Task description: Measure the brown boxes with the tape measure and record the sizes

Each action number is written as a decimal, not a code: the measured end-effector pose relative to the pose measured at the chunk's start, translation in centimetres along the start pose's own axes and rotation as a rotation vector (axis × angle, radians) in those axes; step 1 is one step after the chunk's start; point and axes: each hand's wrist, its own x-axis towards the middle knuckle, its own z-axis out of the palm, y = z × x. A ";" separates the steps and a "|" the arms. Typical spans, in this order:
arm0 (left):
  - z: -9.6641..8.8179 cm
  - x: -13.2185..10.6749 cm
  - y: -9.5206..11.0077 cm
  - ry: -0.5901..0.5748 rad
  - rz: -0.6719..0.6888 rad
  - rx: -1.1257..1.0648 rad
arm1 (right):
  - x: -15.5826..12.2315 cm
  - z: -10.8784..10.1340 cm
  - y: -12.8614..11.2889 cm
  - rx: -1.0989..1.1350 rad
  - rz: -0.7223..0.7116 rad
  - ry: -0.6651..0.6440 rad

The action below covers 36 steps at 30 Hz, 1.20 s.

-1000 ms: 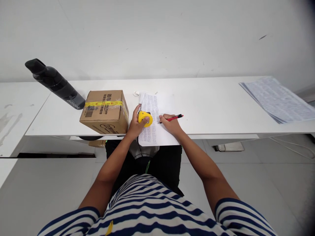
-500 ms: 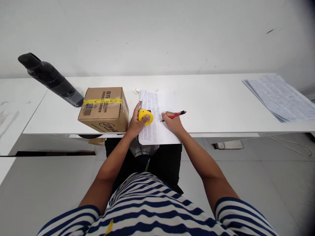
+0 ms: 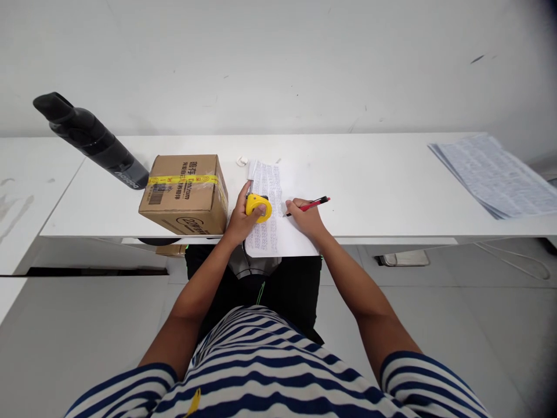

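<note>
My right hand point(image 3: 307, 219) pinches the red-and-black pen point(image 3: 314, 204) low on the barrel, with its point down at the written sheet point(image 3: 290, 239), just right of the dense lines; whether the tip presses on the paper I can't quite tell. My left hand point(image 3: 237, 225) grasps the yellow tape measure point(image 3: 252, 202), thumb across its case, over the left side of that sheet. To write neatly, I'd do well to let the left hand weigh the sheet down without the case covering the lines, and rest the right hand lightly so the strokes come from the fingers. The near edge of the sheet hangs past the front of the worktop point(image 3: 369, 191), so pressing there would likely make it buckle; firm backing lies further in. The taped carton point(image 3: 187, 194) stands just left of my left hand and leaves that elbow little room to swing outward. Beyond it a dark bottle point(image 3: 98, 142) stands close by the carton. A small white piece point(image 3: 241, 161) lies past the sheet, and a stack of papers point(image 3: 500, 174) sits well off to the right, out of my way.
</note>
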 end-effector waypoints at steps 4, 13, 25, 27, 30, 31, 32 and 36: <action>-0.1 -0.4 0.1 -0.006 0.003 0.160 | 0.1 0.1 0.3 -0.140 -0.094 0.163; 0.3 -3.7 2.6 -0.079 0.255 0.462 | -1.8 0.3 -1.6 -0.092 -0.222 0.105; -3.5 -10.5 10.1 0.046 0.702 0.442 | -10.2 3.5 -9.0 0.252 -0.530 -0.400; -4.6 -12.1 10.7 0.017 0.662 0.319 | -10.3 3.9 -10.1 0.161 -0.680 -0.451; -5.4 -14.6 11.4 0.099 0.532 0.006 | -10.2 4.8 -11.6 -0.066 -0.867 -0.375; -5.4 -15.2 11.8 0.163 0.449 -0.106 | -10.1 5.1 -12.0 -0.161 -0.927 -0.315; -5.4 -15.8 12.2 0.236 0.352 -0.213 | -10.0 5.5 -12.4 -0.258 -0.989 -0.252; -5.5 -17.0 13.9 0.477 -0.031 -0.565 | -9.8 6.2 -13.1 -0.574 -1.175 -0.100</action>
